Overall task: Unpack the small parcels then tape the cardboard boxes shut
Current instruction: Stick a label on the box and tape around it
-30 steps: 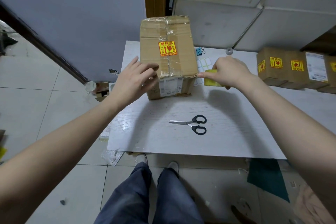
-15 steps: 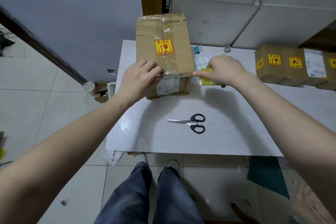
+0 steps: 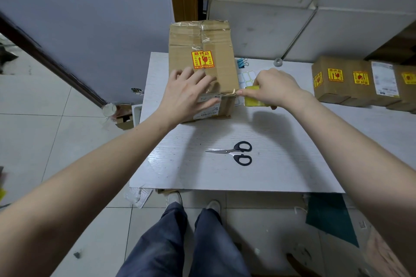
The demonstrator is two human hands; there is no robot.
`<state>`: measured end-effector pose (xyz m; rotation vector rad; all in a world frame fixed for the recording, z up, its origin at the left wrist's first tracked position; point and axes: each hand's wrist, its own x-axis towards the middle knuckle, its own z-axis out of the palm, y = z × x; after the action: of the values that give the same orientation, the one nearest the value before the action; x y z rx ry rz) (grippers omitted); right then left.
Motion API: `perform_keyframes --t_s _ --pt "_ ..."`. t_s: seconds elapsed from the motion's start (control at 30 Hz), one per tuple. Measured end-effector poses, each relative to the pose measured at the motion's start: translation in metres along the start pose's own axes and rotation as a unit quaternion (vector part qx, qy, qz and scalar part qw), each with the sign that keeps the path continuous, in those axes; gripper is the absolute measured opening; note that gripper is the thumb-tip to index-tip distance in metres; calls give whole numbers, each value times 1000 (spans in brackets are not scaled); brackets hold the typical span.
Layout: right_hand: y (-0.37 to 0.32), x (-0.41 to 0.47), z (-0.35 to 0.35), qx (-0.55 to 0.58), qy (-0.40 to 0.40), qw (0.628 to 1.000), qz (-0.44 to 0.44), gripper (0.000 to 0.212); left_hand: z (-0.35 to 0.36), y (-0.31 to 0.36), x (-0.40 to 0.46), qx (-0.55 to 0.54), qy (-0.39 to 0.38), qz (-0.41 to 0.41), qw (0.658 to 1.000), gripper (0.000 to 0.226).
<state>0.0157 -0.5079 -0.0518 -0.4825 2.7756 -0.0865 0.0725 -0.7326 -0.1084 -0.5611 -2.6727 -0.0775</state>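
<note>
1. The cardboard box (image 3: 202,60) stands on the far part of the white table (image 3: 281,164), its top sealed with clear tape and bearing a yellow-and-red fragile sticker (image 3: 203,59).
2. The left hand (image 3: 186,94) lies on the box's near top edge, fingers straight and spread, palm down over the white shipping label (image 3: 208,109) on the front face.
3. The right hand (image 3: 273,87) is just right of the box, fingers curled round a yellow tool (image 3: 255,96); its tip meets the box's near right top corner, though whether a blade shows there is too small to tell.
4. Black-handled scissors (image 3: 236,153) lie nearer than the box, apart from it, blades pointing left.
5. A sheet of white stickers (image 3: 246,77) and a blue binder clip (image 3: 242,62) lie just right of the box.
6. A row of smaller boxes (image 3: 360,81) sits well to the box's right.
</note>
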Motion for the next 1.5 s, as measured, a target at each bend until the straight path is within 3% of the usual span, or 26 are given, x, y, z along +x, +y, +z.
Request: perform_keyframes --t_s 0.1,0.2,0.27,0.37,0.43,0.5,0.57,0.77,0.9,1.1,1.2,1.33,1.5 --pt "2 0 1 -8 5 1000 3 65 0 6 13 -45 -22 42 998 46" --pt "3 1 3 -5 7 1000 6 67 5 9 28 -65 -143 64 986 61" --pt "5 1 4 -2 7 1000 8 67 10 10 34 -56 -178 65 980 63" --pt "10 0 4 15 0 1000 8 67 15 9 34 -31 -183 72 980 58" --pt "14 -2 3 23 -51 998 12 63 18 9 33 -23 -174 69 982 56" --pt "18 -3 6 41 -120 992 11 49 20 11 31 -15 -171 64 983 53" --pt "23 -5 8 50 -139 989 7 34 21 12 30 -16 -165 63 984 50" --pt "23 -7 10 -33 -22 999 -22 40 21 10 29 -13 -170 71 983 50" --pt "34 -4 12 -102 84 990 39 55 19 7 27 -32 -165 69 983 48" --pt "37 -6 20 -91 93 990 50 61 15 9 25 -27 -155 68 985 52" --pt "37 -7 20 -89 98 990 51 60 12 12 24 -3 -148 93 985 78" --pt "37 -8 18 -99 95 989 54 61 12 17 26 21 -129 93 987 51" --pt "35 -8 17 -97 99 989 55 56 14 33 36 87 -111 77 987 56"
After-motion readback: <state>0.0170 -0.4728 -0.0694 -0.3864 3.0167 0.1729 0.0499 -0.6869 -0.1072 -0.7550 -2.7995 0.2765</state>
